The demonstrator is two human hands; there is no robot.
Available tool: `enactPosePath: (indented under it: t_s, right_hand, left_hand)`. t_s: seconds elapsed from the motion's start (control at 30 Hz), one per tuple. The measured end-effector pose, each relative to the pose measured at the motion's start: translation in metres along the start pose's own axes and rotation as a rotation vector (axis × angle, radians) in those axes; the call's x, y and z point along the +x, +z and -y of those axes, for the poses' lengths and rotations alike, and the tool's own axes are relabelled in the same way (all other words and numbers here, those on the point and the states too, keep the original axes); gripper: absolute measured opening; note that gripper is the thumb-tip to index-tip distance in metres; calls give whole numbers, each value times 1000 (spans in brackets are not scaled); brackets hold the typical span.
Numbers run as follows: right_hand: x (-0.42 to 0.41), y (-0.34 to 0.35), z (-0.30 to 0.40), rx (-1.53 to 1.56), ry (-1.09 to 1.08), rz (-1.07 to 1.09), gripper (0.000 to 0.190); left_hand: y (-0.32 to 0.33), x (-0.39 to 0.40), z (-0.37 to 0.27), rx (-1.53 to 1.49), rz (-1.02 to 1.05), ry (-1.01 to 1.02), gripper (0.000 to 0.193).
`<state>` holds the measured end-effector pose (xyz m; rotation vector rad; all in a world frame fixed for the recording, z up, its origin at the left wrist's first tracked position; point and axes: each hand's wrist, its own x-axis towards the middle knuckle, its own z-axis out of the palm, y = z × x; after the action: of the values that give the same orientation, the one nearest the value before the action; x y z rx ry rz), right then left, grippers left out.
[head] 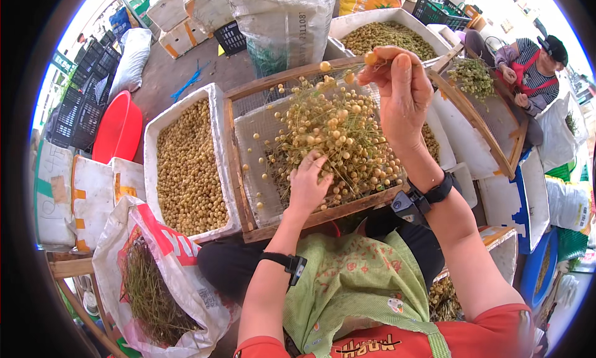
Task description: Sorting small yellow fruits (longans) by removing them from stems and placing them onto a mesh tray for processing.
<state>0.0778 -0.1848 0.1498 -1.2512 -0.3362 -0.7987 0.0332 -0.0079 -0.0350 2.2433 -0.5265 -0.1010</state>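
Note:
A heap of small round yellowish-tan fruits on thin stems (340,130) lies on a wood-framed wire mesh screen (253,171). My right hand (401,95) is raised above the screen's far right side, its thumb and fingers pinched on a fruit-bearing stem (349,76). A few fruits hang at that stem, one of them by the fingertips. My left hand (308,183) rests at the near edge of the heap with its fingers spread, touching the stems. Some loose fruits are scattered on the mesh at the left.
Left of the screen stands a white foam box (153,171) full of loose fruits. A woven sack (214,288) holds bare stems at lower left. Another fruit-filled foam box (333,29) is behind the screen. A person (535,74) sits at right by a second framed screen (493,143).

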Motion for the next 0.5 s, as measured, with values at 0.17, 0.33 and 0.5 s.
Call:
enactPosePath:
  t_s: [0.17, 0.33, 0.5]
  right_hand:
    - [8, -11, 9, 126, 349, 147, 31]
    - [-19, -12, -12, 317, 743, 145, 27]
    - [-36, -12, -17, 231, 892, 141, 23]
  left_hand:
    - [-55, 18, -33, -338, -488, -355, 20]
    - [-64, 37, -72, -1678, 224, -383, 52]
    - [-52, 22, -67, -1794, 170, -355, 42]
